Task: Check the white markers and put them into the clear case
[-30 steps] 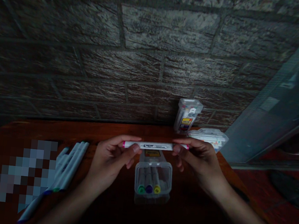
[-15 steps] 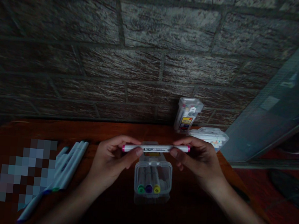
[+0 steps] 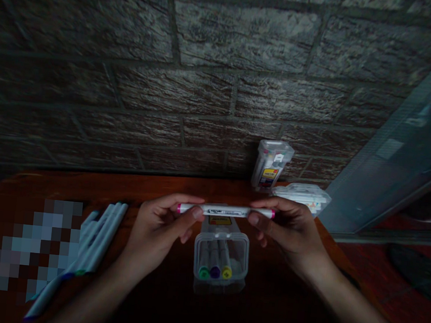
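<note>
A white marker with pink ends is held level between both hands, its printed label facing me. My left hand pinches it near the left end, thumb in front. Near the right end, my right hand pinches it the same way. Below and behind the marker, a clear plastic case lies on the table with its open end towards me. Inside it are a green-ended, a purple-ended and a yellow-ended marker. The marker and my fingers partly cover the case's far part.
Several white markers lie on the wooden table at the left, beside a pixelated patch. An upright clear case of markers stands by the brick wall. Another clear case sits behind my right hand.
The pink-ended marker has risen very slightly and turned a little, so its label shows more clearly. Both hands keep their hold on it.
</note>
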Available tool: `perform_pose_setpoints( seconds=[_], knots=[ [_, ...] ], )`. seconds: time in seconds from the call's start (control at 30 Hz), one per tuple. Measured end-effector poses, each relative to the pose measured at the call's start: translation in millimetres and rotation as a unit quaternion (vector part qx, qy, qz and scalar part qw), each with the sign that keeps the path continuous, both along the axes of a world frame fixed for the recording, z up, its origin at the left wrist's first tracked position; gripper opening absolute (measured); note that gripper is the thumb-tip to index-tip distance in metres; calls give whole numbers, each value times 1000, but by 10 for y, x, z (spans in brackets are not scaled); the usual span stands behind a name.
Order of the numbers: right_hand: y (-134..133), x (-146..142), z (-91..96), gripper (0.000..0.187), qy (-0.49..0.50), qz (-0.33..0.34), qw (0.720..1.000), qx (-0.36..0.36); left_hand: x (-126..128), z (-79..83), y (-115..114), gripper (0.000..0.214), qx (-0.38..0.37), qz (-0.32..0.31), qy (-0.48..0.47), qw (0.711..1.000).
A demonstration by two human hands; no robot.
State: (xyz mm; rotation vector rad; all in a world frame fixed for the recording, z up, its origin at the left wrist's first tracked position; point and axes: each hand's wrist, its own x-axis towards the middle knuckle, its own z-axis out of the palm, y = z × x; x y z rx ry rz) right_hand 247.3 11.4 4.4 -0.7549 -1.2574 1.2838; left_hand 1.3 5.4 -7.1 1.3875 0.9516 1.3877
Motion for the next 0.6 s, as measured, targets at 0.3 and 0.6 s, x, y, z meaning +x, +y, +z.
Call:
perform_pose_setpoints(
  seconds=[0.3, 0.6],
  knots=[
    [13, 31, 42, 14, 3, 7, 1000, -2, -23, 51, 4, 21, 8, -27, 13, 1000],
    [6, 6, 21, 17, -46, -10, 999, 26, 7, 37, 7, 10, 18, -14, 32, 999]
  ],
)
